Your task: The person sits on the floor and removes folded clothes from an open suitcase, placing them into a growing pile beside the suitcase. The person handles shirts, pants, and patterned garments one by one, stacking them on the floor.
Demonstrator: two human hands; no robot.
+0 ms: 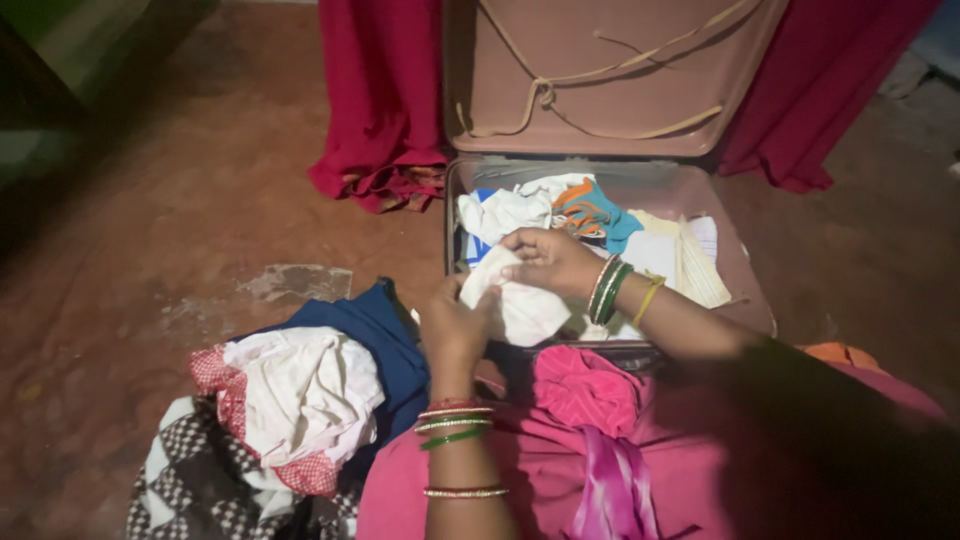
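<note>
— Where is the white cloth (pixel 525 305)?

— It sits at the near edge of the open suitcase (pixel 740 290), just above the pink lap (pixel 560 450).

— Who holds it?

— Both hands. The left hand (pixel 455 325) pinches its left end, fingers shut on it. The right hand (pixel 550 260) lies on top, fingers curled down on the cloth.

— Which way does it lie?

— It runs from the left hand down and to the right. The right hand is deeper in the case. The left hand is nearer the body.

— What is beside them?

— A pile of clothes (pixel 300 400) on the floor (pixel 180 200), to the left.
</note>
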